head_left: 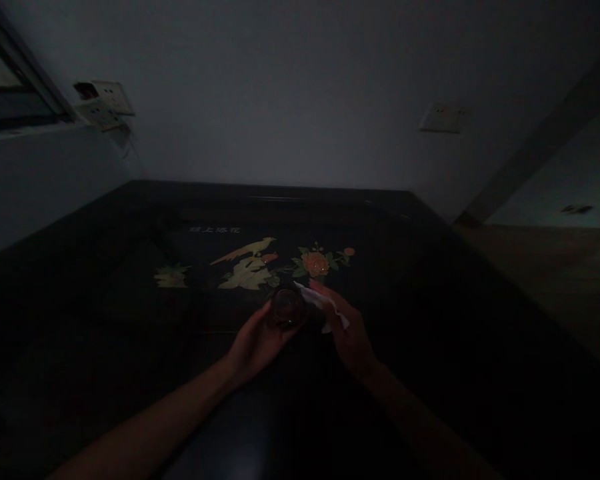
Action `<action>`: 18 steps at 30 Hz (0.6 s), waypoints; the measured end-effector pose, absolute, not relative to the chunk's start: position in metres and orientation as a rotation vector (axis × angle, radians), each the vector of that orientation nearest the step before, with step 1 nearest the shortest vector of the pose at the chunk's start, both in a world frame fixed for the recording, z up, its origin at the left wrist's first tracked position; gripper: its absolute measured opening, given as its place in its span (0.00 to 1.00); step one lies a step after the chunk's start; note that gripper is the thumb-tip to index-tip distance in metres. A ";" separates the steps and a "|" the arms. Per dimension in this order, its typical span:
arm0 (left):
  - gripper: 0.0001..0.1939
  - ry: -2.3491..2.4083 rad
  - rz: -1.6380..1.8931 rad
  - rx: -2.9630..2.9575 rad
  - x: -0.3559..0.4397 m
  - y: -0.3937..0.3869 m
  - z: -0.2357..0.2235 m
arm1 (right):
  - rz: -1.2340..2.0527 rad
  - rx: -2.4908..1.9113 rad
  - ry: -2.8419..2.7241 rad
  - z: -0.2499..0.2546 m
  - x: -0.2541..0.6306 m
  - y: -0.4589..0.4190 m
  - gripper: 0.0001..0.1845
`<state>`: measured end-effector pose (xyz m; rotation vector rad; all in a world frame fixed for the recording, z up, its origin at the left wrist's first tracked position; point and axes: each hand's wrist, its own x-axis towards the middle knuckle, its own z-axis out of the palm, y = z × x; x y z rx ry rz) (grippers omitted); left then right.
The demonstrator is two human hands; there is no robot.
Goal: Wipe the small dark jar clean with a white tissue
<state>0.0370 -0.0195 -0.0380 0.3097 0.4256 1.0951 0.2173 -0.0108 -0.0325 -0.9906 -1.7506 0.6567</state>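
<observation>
My left hand (257, 340) is closed around a small dark, round, glossy vessel (287, 308) that looks like a glass cup, seen from above. Poor light hides its details. Just to the right, my right hand (349, 328) holds a crumpled white tissue (323, 301) between thumb and fingers. One end of the tissue reaches toward the cup's rim; whether it touches cannot be made out. Both hands are above a dark table (390, 227), in front of its coloured picture of a bird (247, 249) and an orange flower (315, 264).
The table stands against a pale wall (280, 93). Wall sockets (443, 118) are at the right, with more sockets (113, 98) at the left beside a window frame (25, 80). A brownish floor (555, 260) shows past the table's right edge. The room is very dim.
</observation>
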 end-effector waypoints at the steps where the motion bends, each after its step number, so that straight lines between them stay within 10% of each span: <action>1: 0.13 0.444 1.101 0.353 0.037 -0.020 -0.040 | 0.694 -1.035 -1.640 -0.026 0.220 -0.010 0.20; 18: 0.41 0.986 1.067 1.467 0.080 0.041 -0.025 | 1.479 -1.358 -0.755 -0.037 0.300 -0.002 0.26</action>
